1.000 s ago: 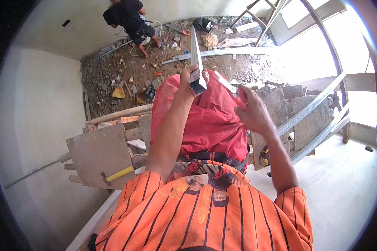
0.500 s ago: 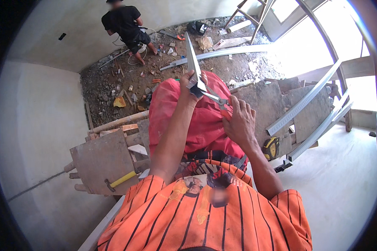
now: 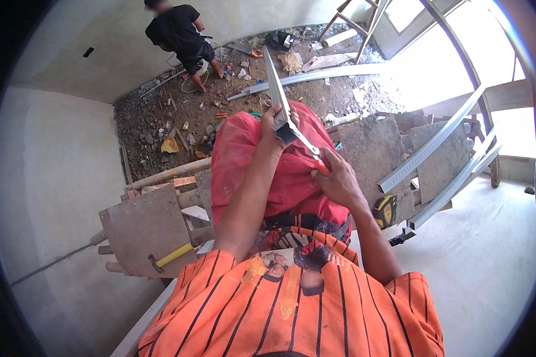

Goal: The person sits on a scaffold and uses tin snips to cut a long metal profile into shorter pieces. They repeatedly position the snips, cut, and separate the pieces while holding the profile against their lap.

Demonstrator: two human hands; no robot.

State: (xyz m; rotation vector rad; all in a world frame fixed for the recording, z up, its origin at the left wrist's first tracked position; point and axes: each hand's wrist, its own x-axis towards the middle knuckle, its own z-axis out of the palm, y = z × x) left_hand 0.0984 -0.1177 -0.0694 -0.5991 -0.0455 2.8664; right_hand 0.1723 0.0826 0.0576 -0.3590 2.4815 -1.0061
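My left hand (image 3: 273, 126) is closed round the near end of a silvery metal channel (image 3: 274, 80), which points away from me above my red-clad knees. In my right hand (image 3: 338, 181) are tin snips (image 3: 321, 166) with red grips, the fingers wrapped about the handles. The snips' blades reach up to the channel's near end, beside my left fingers. Their handles sit close together. Whether the blades have metal between them is hard to make out.
Boards (image 3: 143, 232) on poles carry a yellow-handled hammer (image 3: 174, 254) at left and a tape measure (image 3: 385, 210) at right. More metal channels (image 3: 433, 140) lean at right; another (image 3: 309, 76) lies on the rubble-strewn ground. A person (image 3: 181, 37) stands at the far left, near a wooden ladder (image 3: 354, 24).
The snips' handles have come together and my right hand has closed further, shifting slightly down. The channel's near end has turned a little in my left hand. The other person has turned slightly.
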